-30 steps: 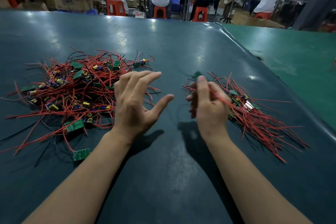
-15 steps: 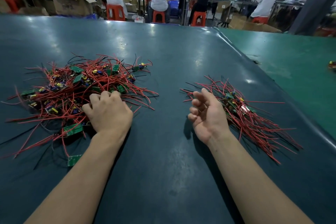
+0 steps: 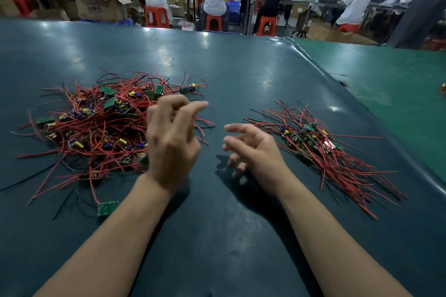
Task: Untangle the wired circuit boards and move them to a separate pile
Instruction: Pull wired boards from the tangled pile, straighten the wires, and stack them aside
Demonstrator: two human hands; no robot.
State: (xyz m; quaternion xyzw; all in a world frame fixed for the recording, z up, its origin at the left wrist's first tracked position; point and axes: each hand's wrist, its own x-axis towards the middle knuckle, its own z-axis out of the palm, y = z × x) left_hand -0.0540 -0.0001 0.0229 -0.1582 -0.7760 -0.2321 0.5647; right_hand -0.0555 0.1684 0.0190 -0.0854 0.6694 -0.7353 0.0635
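Just lifted clear of the tangled pile [image 3: 101, 132] on the counter [image 3: 241, 75], left hand [image 3: 172, 144] loosely curled and seemingly empty, right hand [image 3: 253, 149] slack and empty beside the sorted pile [image 3: 325, 152], so nothing freed yet.

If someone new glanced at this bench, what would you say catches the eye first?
Probably the big tangled heap of red wires and small green boards at the left of the dark table. Next, the tidier pile of wired boards at the right. Between them, the left hand and right hand are raised above the table.
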